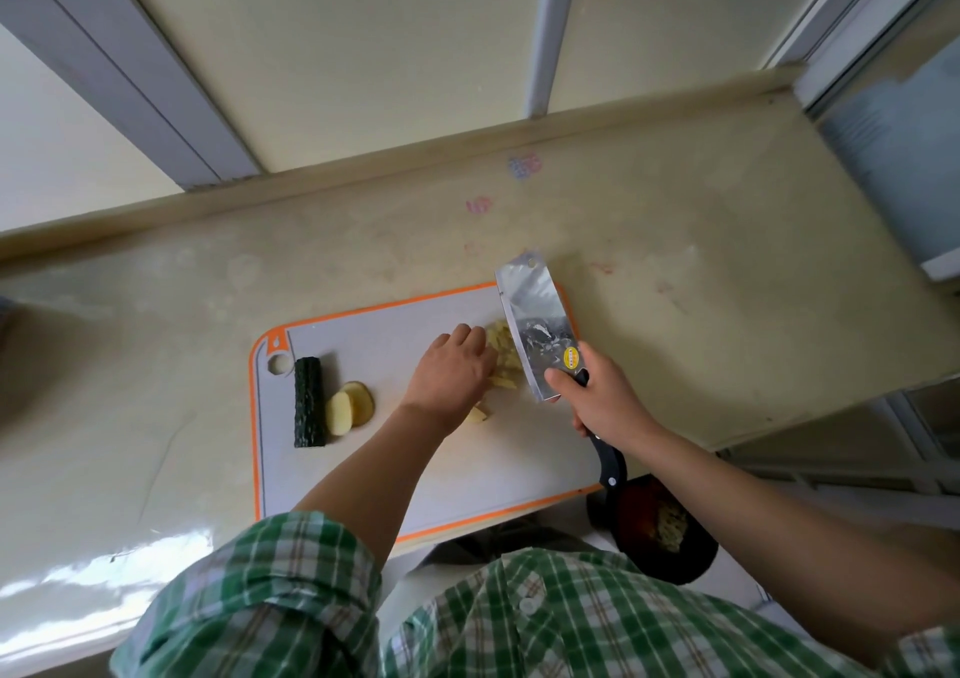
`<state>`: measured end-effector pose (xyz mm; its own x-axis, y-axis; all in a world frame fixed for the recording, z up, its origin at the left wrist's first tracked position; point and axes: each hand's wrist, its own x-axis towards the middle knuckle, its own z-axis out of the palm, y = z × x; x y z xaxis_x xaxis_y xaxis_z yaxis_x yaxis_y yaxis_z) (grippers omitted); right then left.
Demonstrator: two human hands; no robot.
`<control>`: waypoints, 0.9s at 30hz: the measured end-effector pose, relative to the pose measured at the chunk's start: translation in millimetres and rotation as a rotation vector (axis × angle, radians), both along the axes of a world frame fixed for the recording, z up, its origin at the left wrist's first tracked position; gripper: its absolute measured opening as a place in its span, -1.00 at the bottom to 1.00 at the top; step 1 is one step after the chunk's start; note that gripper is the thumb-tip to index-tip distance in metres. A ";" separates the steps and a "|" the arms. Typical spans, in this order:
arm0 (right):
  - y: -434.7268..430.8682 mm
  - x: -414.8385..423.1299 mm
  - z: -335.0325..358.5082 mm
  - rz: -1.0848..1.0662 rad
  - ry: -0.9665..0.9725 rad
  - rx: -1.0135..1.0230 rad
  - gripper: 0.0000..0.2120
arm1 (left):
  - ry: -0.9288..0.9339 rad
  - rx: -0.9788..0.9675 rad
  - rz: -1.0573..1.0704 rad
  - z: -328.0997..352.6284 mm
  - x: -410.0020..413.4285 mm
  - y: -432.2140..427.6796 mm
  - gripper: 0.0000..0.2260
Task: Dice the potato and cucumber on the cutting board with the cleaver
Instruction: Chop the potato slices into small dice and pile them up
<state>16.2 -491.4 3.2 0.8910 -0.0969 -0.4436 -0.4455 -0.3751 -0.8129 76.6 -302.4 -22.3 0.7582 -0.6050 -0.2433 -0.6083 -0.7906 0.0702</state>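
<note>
Standing at the pale counter (156,365), a person in a green plaid shirt (545,620) is working over a grey cutting board (374,469) with an orange rim. The right hand (602,399) is gripping the black handle of the cleaver (537,329), fingers wrapped round it just behind the blade. The broad blade is standing on edge at the right side of the board.

Just left of the blade a pile of potato pieces (501,352) is lying on the board. The left hand (452,370) is bearing down on it, palm down, fingers bent over the heap and holding it close beside the blade; the fingertips are hiding under the knuckles. A few loose bits (478,414) are lying by the left wrist.

Well apart, at the board's left end, a short length of dark cucumber (309,402) is lying uncut, and two potato slices (350,407) are overlapping just beside it. A dark bowl (660,532) with something yellowish inside is sitting low by the person's waist, under the end of the cleaver's handle.
</note>
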 end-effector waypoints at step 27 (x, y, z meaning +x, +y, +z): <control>3.8 -6.4 3.3 0.043 -0.020 -0.029 -0.88 | 0.022 0.045 -0.126 9.4 2.4 7.6 -0.82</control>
